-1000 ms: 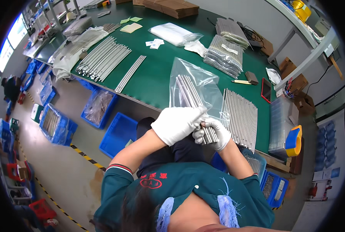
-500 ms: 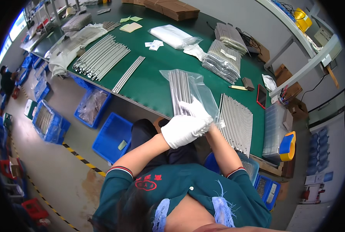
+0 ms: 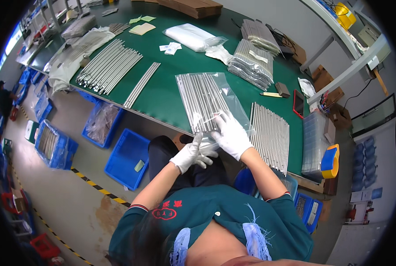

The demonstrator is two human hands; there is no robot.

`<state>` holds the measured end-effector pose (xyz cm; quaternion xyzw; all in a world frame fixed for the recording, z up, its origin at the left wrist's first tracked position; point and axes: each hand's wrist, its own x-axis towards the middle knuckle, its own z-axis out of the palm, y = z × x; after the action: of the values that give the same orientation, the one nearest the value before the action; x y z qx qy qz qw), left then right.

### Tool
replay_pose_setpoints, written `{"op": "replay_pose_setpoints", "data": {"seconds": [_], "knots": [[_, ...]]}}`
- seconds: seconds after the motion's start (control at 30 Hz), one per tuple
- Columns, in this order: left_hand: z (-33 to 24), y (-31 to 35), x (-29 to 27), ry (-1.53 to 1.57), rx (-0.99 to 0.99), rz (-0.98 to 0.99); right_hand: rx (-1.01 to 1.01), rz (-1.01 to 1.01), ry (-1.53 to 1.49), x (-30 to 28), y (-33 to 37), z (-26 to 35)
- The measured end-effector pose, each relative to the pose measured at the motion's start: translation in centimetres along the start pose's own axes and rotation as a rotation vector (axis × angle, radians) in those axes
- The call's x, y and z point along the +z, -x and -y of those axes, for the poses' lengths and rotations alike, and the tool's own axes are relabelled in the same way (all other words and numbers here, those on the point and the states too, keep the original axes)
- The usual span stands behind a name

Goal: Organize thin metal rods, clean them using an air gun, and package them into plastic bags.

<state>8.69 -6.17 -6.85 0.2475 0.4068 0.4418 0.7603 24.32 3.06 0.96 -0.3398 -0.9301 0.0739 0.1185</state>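
Observation:
A clear plastic bag (image 3: 228,91) lies at the front edge of the green table, with a row of thin silver metal rods (image 3: 201,95) spread side by side inside it. My right hand (image 3: 231,136), in a white glove, rests on the bag's lower right part with its fingers spread. At the bag's near end, just past the table edge, is my gloved left hand (image 3: 188,156), its thumb and fingers apart beside the loose plastic. Whether it touches that plastic I cannot tell. Right of the bag lies another row of silver rods (image 3: 269,137).
More loose rods (image 3: 109,66) and a few separate rods (image 3: 142,85) lie to the left. Filled bags (image 3: 251,66) are stacked behind, near a white plastic package (image 3: 193,37). A blue bin (image 3: 127,158) stands on the floor. A person (image 3: 5,99) is far left.
The rods, bunched together before, now lie flat and spread across the bag. My hands, earlier together over the bag's near end, have parted, the left moving down and left.

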Motion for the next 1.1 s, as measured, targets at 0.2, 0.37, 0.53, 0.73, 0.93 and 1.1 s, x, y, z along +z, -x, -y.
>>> {"op": "replay_pose_setpoints", "data": {"seconds": [0.2,0.37,0.53,0.73,0.93,1.1], "knots": [[-4.7,-1.1,-1.6,-0.005,0.158,-0.11,0.124,0.522,-0.702,-9.4,6.4,-1.6],[-8.9,2.6,-8.0,-0.015,0.345,-0.502,0.276,0.011,-0.093,-8.3,12.6,-11.0],[-10.1,6.9,-13.5,-0.547,0.209,-0.681,0.136,0.103,0.129,-5.3,17.0,-15.4],[-13.8,8.8,-12.4,-0.912,0.624,-0.831,-0.005,0.226,0.105,-6.1,13.1,-12.7],[-11.4,-2.3,5.8,-1.541,0.811,-0.12,-0.157,0.19,0.007,-3.3,7.6,-9.3],[-10.1,-10.4,4.9,-1.859,0.998,0.013,-0.12,-0.073,-0.1,-5.4,5.7,-12.9]]}}
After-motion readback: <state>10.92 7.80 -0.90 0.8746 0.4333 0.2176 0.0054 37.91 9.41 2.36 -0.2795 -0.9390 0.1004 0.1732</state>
